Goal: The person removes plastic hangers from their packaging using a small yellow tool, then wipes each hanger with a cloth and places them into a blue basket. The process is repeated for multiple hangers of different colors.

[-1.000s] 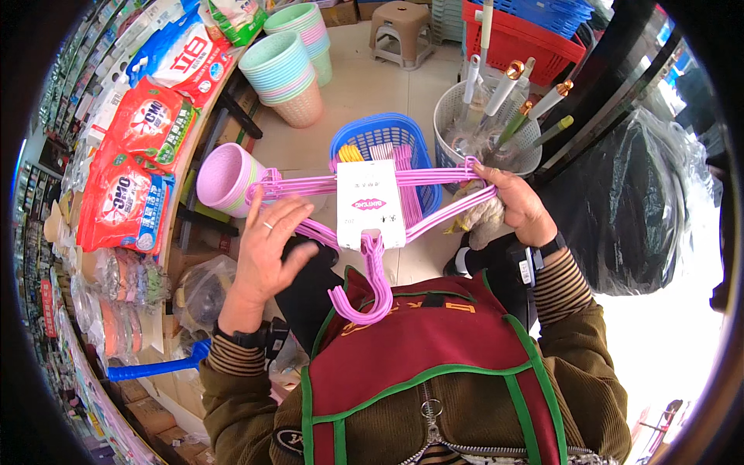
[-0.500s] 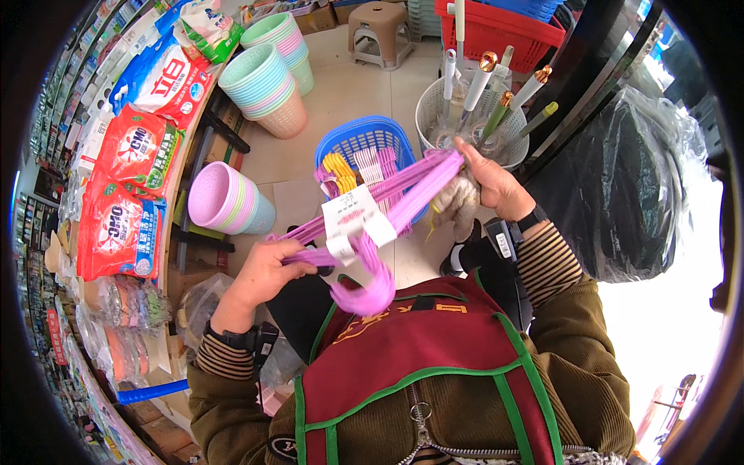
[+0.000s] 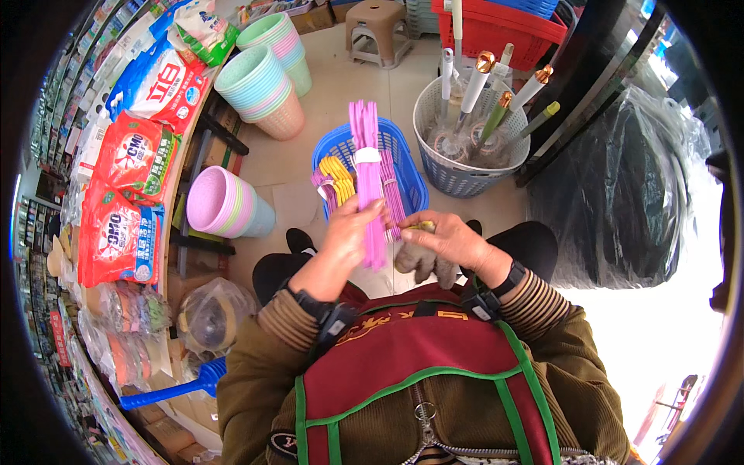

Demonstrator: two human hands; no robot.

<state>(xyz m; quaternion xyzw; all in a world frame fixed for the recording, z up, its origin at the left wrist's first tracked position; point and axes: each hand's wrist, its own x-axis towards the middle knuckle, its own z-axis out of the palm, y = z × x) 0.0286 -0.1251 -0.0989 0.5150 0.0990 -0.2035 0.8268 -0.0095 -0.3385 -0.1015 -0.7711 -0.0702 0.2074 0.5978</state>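
Note:
My left hand (image 3: 346, 236) is wrapped round a bundle of pink-purple plastic hangers (image 3: 370, 182), bound by a white band and held on end above the blue basket. From my right hand (image 3: 457, 244) hangs a grey work glove (image 3: 418, 260) with a yellowish cuff, pinched between thumb and fingers. That hand is close beside the hangers' lower part. In the blue basket (image 3: 416, 182) lie yellow hangers (image 3: 338, 174) and more purple hangers (image 3: 394, 186), partly hidden behind the bundle.
Stacked pastel bins (image 3: 225, 201) stand to the left, by a shelf of detergent bags (image 3: 128, 155). At right are a grey basket (image 3: 465, 182) of long-handled brushes and a plastic-wrapped black bundle (image 3: 612, 194). A brown stool (image 3: 377, 35) and red basket (image 3: 504, 35) stand farther back.
The hanger bundle has turned from slanting across both hands to standing on end in my left hand. My right hand has let go of its end and come down toward me, with the glove.

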